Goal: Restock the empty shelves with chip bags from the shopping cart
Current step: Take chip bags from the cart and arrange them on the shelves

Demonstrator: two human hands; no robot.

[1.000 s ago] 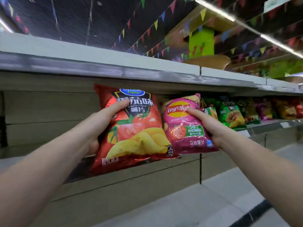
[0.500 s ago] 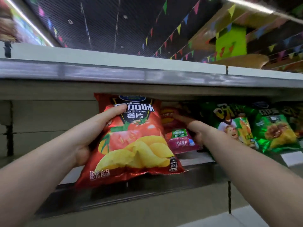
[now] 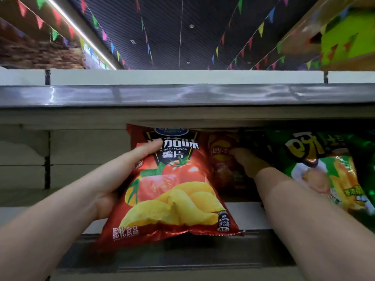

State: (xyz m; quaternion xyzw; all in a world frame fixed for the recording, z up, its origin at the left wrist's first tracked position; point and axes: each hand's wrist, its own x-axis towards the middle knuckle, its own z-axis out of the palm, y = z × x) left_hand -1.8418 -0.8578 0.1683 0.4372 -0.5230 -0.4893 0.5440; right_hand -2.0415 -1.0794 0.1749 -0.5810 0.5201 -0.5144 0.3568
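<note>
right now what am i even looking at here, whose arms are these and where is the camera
The camera sits on a person's head, looking forward and a bit upward, so the two bare arms reaching in from the bottom are that person's own. There is no machine here.

They stand at a shop shelf, under a higher shelf with a ceiling of coloured flags above.

The left hand grips a big red tomato chip bag by its side, thumb across the front, with its lower edge about at the shelf's front lip.

The right hand reaches deeper in, against a smaller bag standing further back in shadow; whether it grips it I cannot tell.

To the right stand green bags, already on the shelf.
</note>
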